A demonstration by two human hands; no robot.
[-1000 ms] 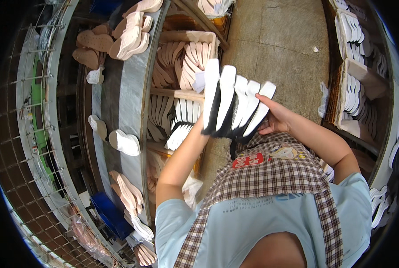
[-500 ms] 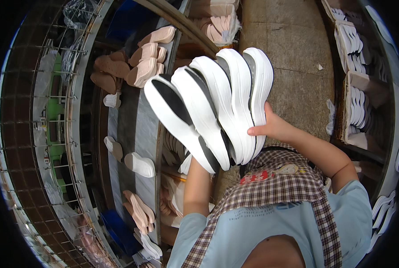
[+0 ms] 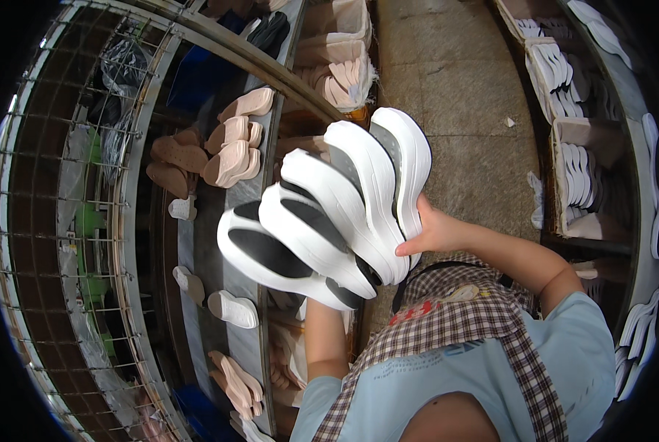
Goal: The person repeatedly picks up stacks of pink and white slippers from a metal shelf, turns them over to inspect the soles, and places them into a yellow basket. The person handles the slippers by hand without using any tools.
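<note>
A fan of several white shoe soles (image 3: 377,184) with dark grey inner faces is spread in front of my apron. My right hand (image 3: 438,227) grips the rightmost soles near their lower ends, its thumb pressed on the outer white wall. From the lower edge my left forearm (image 3: 326,339) runs up behind the lower left end of the fan. The soles hide my left hand and its fingers. At the left end of the fan the soles are tilted so that their dark hollows face up.
On the left, a grey bench (image 3: 250,353) carries beige soles (image 3: 234,162) and a white sole (image 3: 234,309). A wire grid (image 3: 127,243) stands beyond it. Boxes of beige soles (image 3: 338,82) are ahead. Right of the floor aisle (image 3: 469,162), shelves hold boxed white soles (image 3: 574,175).
The fan of soles has moved left and lower and spread wider, and its left soles have tilted to show more of their dark hollows. My right hand still grips the right side.
</note>
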